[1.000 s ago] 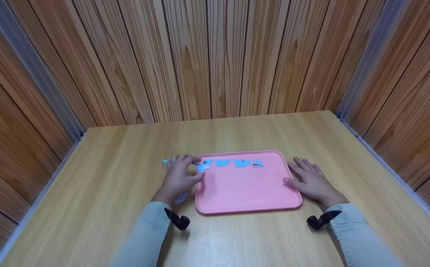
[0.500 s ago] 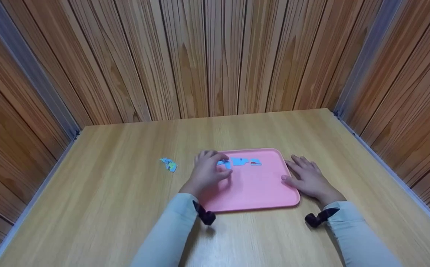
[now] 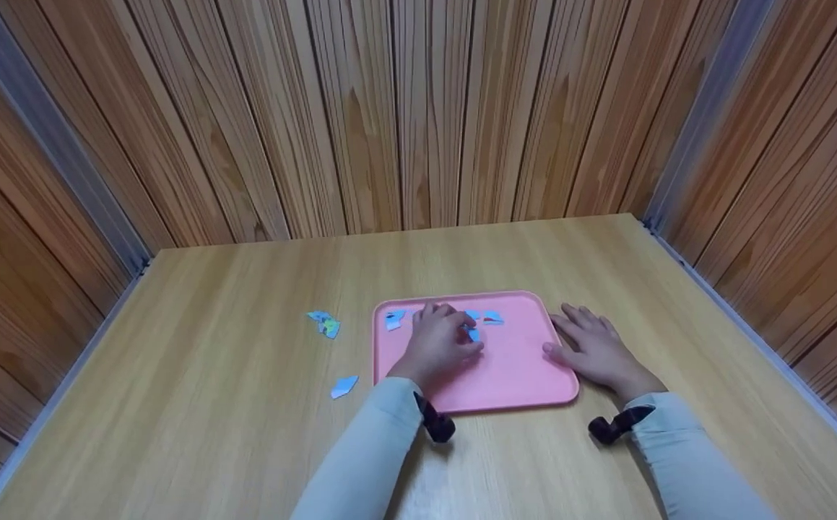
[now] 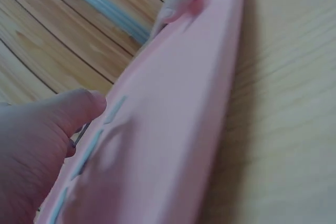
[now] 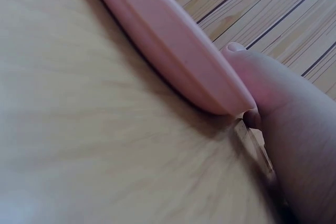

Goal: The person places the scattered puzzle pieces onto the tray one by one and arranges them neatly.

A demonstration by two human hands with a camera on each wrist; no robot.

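A pink tray (image 3: 512, 375) lies on the table with several flat, irregular blue puzzle pieces in a row along its far side. My left hand (image 3: 441, 343) is over the tray, pinching a blue puzzle piece (image 3: 473, 334) between thumb and fingers just in front of that row. In the left wrist view the held piece shows only as a thin edge behind the thumb (image 4: 86, 108). My right hand (image 3: 595, 350) holds the tray's right side, thumb over the rim and the other fingers spread outside it. A printed piece (image 3: 393, 320) lies at the tray's far left corner.
Left of the tray, blue-green printed pieces (image 3: 326, 323) lie on the wooden table (image 3: 209, 404), with a plain light-blue piece (image 3: 344, 386) nearer the front. Wood-panelled walls (image 3: 360, 123) enclose the back and sides.
My left hand has moved right from the tray's left edge, carrying the puzzle piece along the row. The pieces it covered on the left now show. The right hand has stayed at the tray's side.
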